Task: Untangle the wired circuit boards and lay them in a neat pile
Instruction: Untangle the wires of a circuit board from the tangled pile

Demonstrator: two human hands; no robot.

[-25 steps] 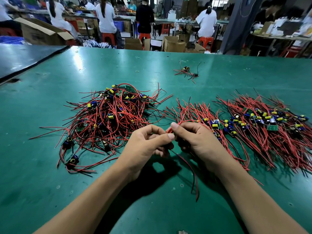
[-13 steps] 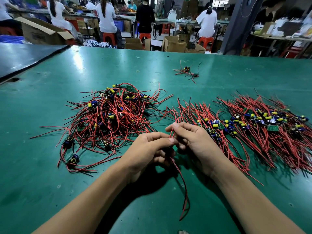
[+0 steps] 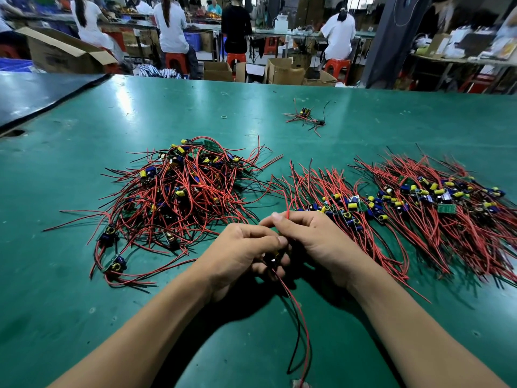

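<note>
Item 1, 6 o'clock: trailing leads (image 3: 300, 334), red and black, hanging from the held piece across the desk (image 3: 84, 289).
Item 2, centre: circuit board (image 3: 272, 260), mostly hidden. The left hand (image 3: 240, 256) curls round it and the right hand (image 3: 316, 236) pinches its red lead (image 3: 288, 210) upright.
Item 3, 10 o'clock: tangled heap (image 3: 179, 191).
Item 4, 2 o'clock: neat pile (image 3: 349, 208), just beside the right hand.
Item 5, 12 o'clock, far: stray cluster (image 3: 306, 117).
Hazard: if the lead is snagged, a hard tug may strain its solder joint. The trailing leads could sweep the neat pile askew.
</note>
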